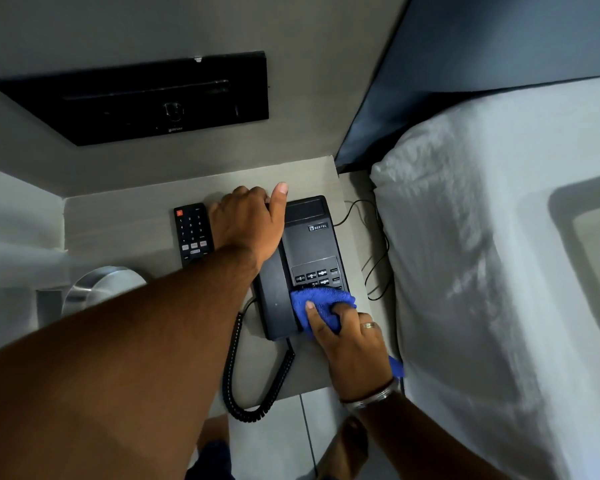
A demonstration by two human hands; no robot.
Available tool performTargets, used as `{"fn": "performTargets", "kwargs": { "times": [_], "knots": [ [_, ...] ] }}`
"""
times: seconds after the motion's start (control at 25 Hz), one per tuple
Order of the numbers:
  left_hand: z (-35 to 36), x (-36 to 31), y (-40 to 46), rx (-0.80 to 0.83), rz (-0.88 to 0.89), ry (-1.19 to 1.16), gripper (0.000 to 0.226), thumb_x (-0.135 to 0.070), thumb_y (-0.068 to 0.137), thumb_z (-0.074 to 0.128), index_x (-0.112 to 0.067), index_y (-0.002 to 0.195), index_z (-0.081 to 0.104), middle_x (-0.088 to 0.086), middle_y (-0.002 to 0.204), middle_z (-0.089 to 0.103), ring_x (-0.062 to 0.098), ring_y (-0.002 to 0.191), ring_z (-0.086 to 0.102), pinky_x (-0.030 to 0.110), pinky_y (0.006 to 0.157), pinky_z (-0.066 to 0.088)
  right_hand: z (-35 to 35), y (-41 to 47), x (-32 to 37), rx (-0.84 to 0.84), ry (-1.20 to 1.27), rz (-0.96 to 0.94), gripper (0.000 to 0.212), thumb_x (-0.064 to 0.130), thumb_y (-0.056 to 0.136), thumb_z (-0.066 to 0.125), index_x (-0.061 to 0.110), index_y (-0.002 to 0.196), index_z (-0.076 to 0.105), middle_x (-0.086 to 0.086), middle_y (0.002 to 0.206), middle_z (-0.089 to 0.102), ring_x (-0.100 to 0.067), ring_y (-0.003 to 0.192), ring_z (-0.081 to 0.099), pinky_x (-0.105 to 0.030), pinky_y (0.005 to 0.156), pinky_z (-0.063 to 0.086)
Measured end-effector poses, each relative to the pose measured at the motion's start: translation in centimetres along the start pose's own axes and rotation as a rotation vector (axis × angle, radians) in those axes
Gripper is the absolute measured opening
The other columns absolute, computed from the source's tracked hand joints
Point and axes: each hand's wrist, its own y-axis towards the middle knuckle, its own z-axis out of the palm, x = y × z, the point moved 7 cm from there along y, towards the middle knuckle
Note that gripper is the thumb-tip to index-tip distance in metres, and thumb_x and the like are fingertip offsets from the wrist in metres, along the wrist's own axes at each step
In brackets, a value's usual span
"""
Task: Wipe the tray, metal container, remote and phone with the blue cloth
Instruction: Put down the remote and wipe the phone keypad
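Note:
A black desk phone [309, 244] stands on the light bedside table [125, 223], its handset in the cradle on the left side. My left hand [246, 223] rests over the top of the handset, thumb raised. My right hand [350, 344] presses the bunched blue cloth [321, 301] on the lower part of the keypad. A black remote [192, 233] lies flat just left of my left hand. The metal container [101, 289] stands at the table's left front, partly behind my left forearm. No tray can be made out.
The phone's coiled cord [253, 386] loops off the table's front edge. Thin black cables [378, 261] run between table and bed. A white-sheeted bed [499, 271] fills the right. A black panel [142, 98] is mounted on the wall behind the table.

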Motion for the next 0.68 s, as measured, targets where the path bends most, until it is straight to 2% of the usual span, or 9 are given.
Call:
{"fn": "performTargets", "kwargs": {
  "times": [0.12, 0.2, 0.28, 0.36, 0.48, 0.56, 0.6, 0.68],
  "knots": [
    [0.0, 0.1, 0.1, -0.011, -0.006, -0.012, 0.082, -0.063, 0.090, 0.001, -0.014, 0.080, 0.065, 0.010, 0.083, 0.065, 0.029, 0.078, 0.057, 0.044, 0.083, 0.042, -1.4, 2.0, -0.6, -0.026, -0.031, -0.039, 0.060, 0.012, 0.072, 0.039, 0.026, 0.129, 0.054, -0.018, 0.099, 0.063, -0.032, 0.065, 0.055, -0.038, 0.058, 0.050],
    [-0.1, 0.1, 0.1, -0.017, -0.002, -0.026, 0.081, -0.063, 0.090, 0.002, -0.014, 0.080, 0.065, 0.010, 0.083, 0.066, 0.029, 0.078, 0.057, 0.043, 0.082, 0.042, -2.4, 4.6, -0.6, -0.023, -0.019, 0.029, 0.058, 0.010, 0.073, 0.050, 0.024, 0.130, 0.053, -0.020, 0.102, 0.060, -0.035, 0.071, 0.056, -0.041, 0.061, 0.052],
    [0.0, 0.2, 0.1, -0.011, -0.008, -0.036, 0.080, -0.063, 0.090, 0.002, -0.015, 0.079, 0.065, 0.009, 0.082, 0.065, 0.028, 0.077, 0.057, 0.043, 0.080, 0.043, -2.9, 7.5, -1.2, 0.013, 0.017, 0.166, 0.064, 0.011, 0.072, 0.065, 0.024, 0.132, 0.047, -0.020, 0.106, 0.055, -0.036, 0.080, 0.055, -0.045, 0.064, 0.053],
    [0.0, 0.2, 0.1, -0.018, -0.022, -0.038, 0.079, -0.063, 0.091, 0.003, -0.015, 0.079, 0.065, 0.008, 0.080, 0.065, 0.028, 0.076, 0.056, 0.042, 0.079, 0.042, -3.1, 8.6, -1.5, 0.020, 0.043, 0.222, 0.068, 0.008, 0.071, 0.067, 0.023, 0.133, 0.046, -0.021, 0.108, 0.053, -0.037, 0.083, 0.054, -0.045, 0.066, 0.053],
    [-0.1, 0.3, 0.1, -0.044, -0.051, -0.040, 0.076, -0.060, 0.093, 0.008, -0.014, 0.079, 0.066, 0.008, 0.078, 0.064, 0.026, 0.071, 0.051, 0.040, 0.073, 0.039, -1.8, 4.6, -0.2, 0.166, 0.081, 0.051, 0.065, 0.006, 0.074, 0.059, 0.023, 0.136, 0.046, -0.025, 0.117, 0.052, -0.042, 0.087, 0.055, -0.049, 0.072, 0.053],
    [-0.1, 0.4, 0.1, -0.036, -0.060, -0.040, 0.069, -0.055, 0.096, 0.014, -0.013, 0.081, 0.067, 0.010, 0.080, 0.066, 0.028, 0.071, 0.054, 0.040, 0.073, 0.041, -1.2, 1.2, -0.7, 0.355, 0.076, -0.072, 0.069, 0.008, 0.077, 0.055, 0.031, 0.140, 0.036, -0.020, 0.124, 0.047, -0.039, 0.097, 0.052, -0.048, 0.080, 0.052],
    [0.0, 0.4, 0.1, -0.025, -0.062, -0.037, 0.065, -0.052, 0.097, 0.018, -0.012, 0.084, 0.067, 0.011, 0.082, 0.068, 0.030, 0.074, 0.057, 0.041, 0.075, 0.043, -1.6, 0.7, -1.3, 0.393, 0.078, -0.106, 0.070, 0.010, 0.078, 0.057, 0.033, 0.140, 0.036, -0.018, 0.125, 0.046, -0.037, 0.099, 0.051, -0.047, 0.082, 0.052],
    [0.0, 0.4, 0.2, -0.020, -0.061, -0.025, 0.056, -0.045, 0.099, 0.024, -0.011, 0.088, 0.068, 0.014, 0.086, 0.069, 0.033, 0.078, 0.060, 0.041, 0.074, 0.042, -3.2, 2.5, -1.5, 0.271, 0.103, -0.140, 0.069, 0.006, 0.070, 0.067, 0.027, 0.134, 0.048, -0.021, 0.114, 0.053, -0.040, 0.090, 0.056, -0.047, 0.072, 0.055]
  ]
}}
